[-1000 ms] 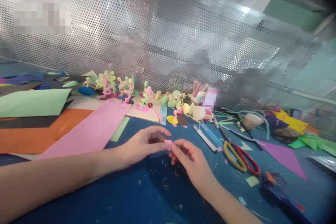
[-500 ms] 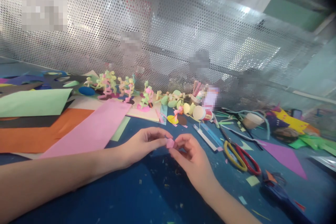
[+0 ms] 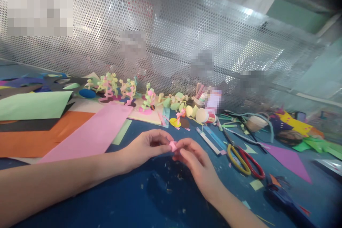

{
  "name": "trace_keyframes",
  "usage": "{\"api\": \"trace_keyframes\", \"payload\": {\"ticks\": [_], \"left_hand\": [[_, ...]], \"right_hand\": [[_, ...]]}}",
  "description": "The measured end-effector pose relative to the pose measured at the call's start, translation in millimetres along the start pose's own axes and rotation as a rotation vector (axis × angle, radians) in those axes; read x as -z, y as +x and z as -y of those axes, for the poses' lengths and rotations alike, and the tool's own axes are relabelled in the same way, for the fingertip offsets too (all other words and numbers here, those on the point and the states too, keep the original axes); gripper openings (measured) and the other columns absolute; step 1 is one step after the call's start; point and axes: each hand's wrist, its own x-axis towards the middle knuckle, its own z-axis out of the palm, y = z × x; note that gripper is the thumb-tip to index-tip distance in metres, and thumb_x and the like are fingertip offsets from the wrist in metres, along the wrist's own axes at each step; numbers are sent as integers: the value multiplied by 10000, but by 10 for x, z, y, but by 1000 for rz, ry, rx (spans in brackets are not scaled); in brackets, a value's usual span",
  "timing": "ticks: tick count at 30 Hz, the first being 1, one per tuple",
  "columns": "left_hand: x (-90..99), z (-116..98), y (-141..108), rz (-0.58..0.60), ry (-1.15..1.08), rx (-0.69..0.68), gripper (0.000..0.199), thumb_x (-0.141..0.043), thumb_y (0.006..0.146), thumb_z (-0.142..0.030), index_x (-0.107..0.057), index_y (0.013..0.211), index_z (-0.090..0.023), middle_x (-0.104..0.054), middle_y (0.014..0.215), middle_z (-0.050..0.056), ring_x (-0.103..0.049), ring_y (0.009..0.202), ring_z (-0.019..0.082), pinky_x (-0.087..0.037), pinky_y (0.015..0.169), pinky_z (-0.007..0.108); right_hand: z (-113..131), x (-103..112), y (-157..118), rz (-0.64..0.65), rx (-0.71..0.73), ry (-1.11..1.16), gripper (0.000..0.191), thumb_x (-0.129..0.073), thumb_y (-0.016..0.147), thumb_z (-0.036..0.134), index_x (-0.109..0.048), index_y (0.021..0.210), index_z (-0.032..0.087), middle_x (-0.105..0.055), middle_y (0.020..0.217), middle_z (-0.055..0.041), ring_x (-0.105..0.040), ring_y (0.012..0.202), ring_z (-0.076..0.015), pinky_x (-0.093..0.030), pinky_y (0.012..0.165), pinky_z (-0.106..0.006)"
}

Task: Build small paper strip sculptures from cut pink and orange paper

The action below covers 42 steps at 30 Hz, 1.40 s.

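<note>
1. Landmark: the scissors (image 3: 242, 156).
2. Folded pink paper piece (image 3: 173, 145): left of the scissors, between both hands.
3. Left hand (image 3: 148, 146): thumb and forefinger pinch the piece.
4. Right hand (image 3: 195, 160), just left of the scissors: fingertips at the piece's edge; whether they grip it cannot be told.
5. Done, as judged: the piece has a small, angular, star-like form; curled paper figures (image 3: 109, 83) stand beyond and left of the scissors.
6. Left over: a large pink paper sheet (image 3: 91, 131), well left of the scissors. Whether folding is complete cannot be determined.
</note>
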Motion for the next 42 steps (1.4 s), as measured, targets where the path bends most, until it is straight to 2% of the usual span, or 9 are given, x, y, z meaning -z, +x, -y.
{"api": "trace_keyframes", "payload": {"ticks": [4,7,12,16,22,27,33,38,42], "left_hand": [[5,1,2,5,14,7,236,-644,737,-333,-600,909,-178,-631,830,7,-570,796,123,-424,782,263],[4,-4,-3,0,15,2,221,-636,748,-328,-601,903,-175,-624,836,7,-560,802,118,-419,777,251],[-1,-29,-8,6,-21,-35,183,-608,775,-316,-606,882,-167,-623,844,11,-568,808,125,-426,789,263],[0,-29,-9,8,-21,-38,175,-603,780,-313,-612,876,-167,-628,843,12,-572,815,129,-428,793,262],[9,6,-11,-39,23,28,315,-614,762,-350,-597,1048,-218,-648,902,13,-579,869,152,-426,831,287],[6,-13,-6,4,17,21,287,-593,775,-358,-640,997,-181,-661,964,41,-574,933,178,-417,869,294],[11,-19,-6,-20,21,-14,233,-590,778,-343,-648,933,-178,-657,901,30,-582,847,160,-438,803,281],[-1,-24,-3,-22,11,-12,210,-618,755,-334,-643,883,-169,-653,861,27,-585,824,155,-438,804,283],[-20,-54,-11,25,-32,-14,198,-602,773,-329,-617,881,-164,-658,759,20,-607,769,150,-444,799,296]], "right_hand": [[2,6,17,9,-45,-15,151,-534,820,331,-572,761,197,-549,786,12,-537,776,-126,-471,759,-267],[-8,14,38,-15,-67,-83,105,-632,738,274,-565,773,201,-556,769,25,-542,730,-115,-459,714,-237],[-7,22,32,13,-5,-109,22,-585,746,197,-586,724,201,-580,791,18,-558,730,-116,-446,720,-237],[7,24,8,27,-35,-96,126,-529,807,252,-621,747,191,-599,864,-6,-569,753,-122,-447,739,-250],[-20,11,19,-8,-75,-151,124,-641,731,279,-552,746,193,-576,727,20,-552,719,-124,-441,662,-231],[-21,-2,29,-6,-69,-99,167,-623,743,310,-501,770,199,-564,782,7,-566,764,-138,-463,699,-258],[-28,-7,29,-39,-86,-23,258,-647,727,359,-439,793,220,-582,740,17,-594,720,-140,-479,712,-281],[9,-35,23,-26,-105,-122,230,-650,718,347,-500,833,215,-617,765,6,-618,760,-162,-482,729,-292],[43,-27,14,-39,-54,-210,149,-586,769,336,-575,805,192,-606,730,0,-584,697,-140,-475,678,-261]]}}
